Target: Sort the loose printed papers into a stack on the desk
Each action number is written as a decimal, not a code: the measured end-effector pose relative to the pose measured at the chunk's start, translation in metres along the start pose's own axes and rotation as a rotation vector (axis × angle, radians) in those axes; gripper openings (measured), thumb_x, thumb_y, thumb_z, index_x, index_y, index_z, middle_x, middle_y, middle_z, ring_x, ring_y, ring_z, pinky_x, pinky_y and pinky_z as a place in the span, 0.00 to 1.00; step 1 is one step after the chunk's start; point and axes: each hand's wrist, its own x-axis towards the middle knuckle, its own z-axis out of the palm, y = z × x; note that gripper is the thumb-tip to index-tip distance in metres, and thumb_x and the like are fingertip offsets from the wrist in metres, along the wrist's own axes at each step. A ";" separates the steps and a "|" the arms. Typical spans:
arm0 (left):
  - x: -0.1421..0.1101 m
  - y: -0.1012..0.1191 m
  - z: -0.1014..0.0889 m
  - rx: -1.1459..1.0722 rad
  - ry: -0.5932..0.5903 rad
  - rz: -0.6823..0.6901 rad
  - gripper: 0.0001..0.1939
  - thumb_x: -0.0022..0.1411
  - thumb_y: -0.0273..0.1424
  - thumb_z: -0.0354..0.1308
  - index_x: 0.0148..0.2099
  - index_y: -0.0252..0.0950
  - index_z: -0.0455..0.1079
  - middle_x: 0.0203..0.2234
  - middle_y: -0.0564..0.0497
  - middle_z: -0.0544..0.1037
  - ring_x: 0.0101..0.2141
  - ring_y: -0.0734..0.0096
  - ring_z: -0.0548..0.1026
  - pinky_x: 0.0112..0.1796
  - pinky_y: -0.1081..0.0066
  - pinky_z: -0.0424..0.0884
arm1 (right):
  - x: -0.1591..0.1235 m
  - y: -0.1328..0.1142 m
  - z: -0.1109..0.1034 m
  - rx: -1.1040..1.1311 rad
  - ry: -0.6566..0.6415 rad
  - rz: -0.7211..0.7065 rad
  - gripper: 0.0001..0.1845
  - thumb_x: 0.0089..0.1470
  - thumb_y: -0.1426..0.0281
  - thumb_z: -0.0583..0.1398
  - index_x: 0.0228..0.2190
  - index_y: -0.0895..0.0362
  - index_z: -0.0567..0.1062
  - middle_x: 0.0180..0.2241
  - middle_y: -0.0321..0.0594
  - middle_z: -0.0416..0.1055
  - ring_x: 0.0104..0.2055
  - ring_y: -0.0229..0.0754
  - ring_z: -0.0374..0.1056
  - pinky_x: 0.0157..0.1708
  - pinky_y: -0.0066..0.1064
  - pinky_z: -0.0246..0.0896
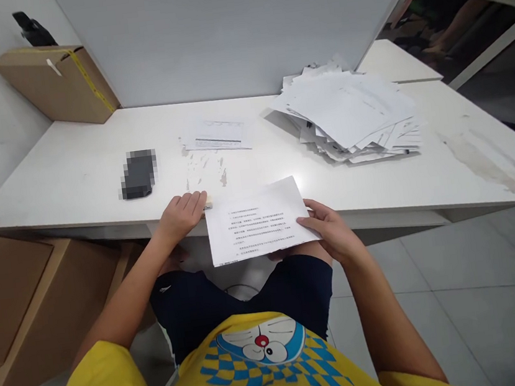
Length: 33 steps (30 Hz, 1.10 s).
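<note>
We recorded two hands at the near edge of one white table (pixel 71 172). Our right hand (pixel 332 231) held one printed sheet (pixel 254 218) by its right margin, thumb on top and fingers curled beneath, pinching the paper; the sheet hung partly over the table's front edge, above the lap. Our left hand (pixel 182 215) lay palm down on the table edge just left of the sheet, fingers together and extended, their tips touching one small pale object (pixel 207 202) (too small to identify) that sat against the sheet's upper left corner.

Farther in, we counted one dark blurred item (pixel 137 174) lying flat to the left, and one single printed page (pixel 217 135) near the table's middle, well apart from the held sheet. To the right sat one loose, untidy pile of white papers (pixel 351 115); the number of leaves could not be counted.

At the far left corner, one cardboard box (pixel 59 83) leaned against the wall. One grey partition (pixel 228 27) closed the back of the table.
</note>
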 end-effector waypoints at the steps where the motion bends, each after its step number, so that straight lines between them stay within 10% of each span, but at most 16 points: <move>1: 0.000 -0.002 0.000 -0.032 -0.002 -0.006 0.23 0.72 0.38 0.45 0.62 0.34 0.66 0.45 0.35 0.79 0.41 0.55 0.78 0.35 0.60 0.72 | 0.000 -0.001 0.000 0.000 -0.005 -0.004 0.25 0.41 0.60 0.71 0.43 0.51 0.76 0.33 0.38 0.80 0.34 0.47 0.75 0.35 0.38 0.69; 10: 0.003 -0.002 -0.003 -0.118 0.104 -0.024 0.17 0.72 0.32 0.46 0.58 0.39 0.70 0.40 0.39 0.79 0.41 0.57 0.78 0.41 0.56 0.75 | -0.003 -0.008 0.004 0.039 0.023 -0.003 0.26 0.39 0.61 0.72 0.42 0.52 0.77 0.32 0.38 0.80 0.33 0.46 0.74 0.33 0.36 0.68; 22: 0.005 -0.008 0.003 -0.086 0.084 -0.059 0.31 0.71 0.49 0.45 0.62 0.30 0.65 0.43 0.32 0.77 0.43 0.49 0.77 0.41 0.54 0.72 | -0.002 -0.005 -0.003 0.012 0.035 -0.049 0.24 0.41 0.61 0.70 0.43 0.51 0.77 0.33 0.39 0.80 0.34 0.48 0.75 0.34 0.38 0.70; 33: 0.018 -0.024 0.010 0.048 0.092 0.050 0.22 0.70 0.42 0.51 0.57 0.32 0.67 0.39 0.37 0.78 0.39 0.53 0.76 0.38 0.59 0.71 | 0.052 -0.036 -0.074 0.053 0.478 -0.415 0.22 0.40 0.69 0.66 0.41 0.52 0.75 0.35 0.38 0.77 0.42 0.48 0.74 0.39 0.38 0.71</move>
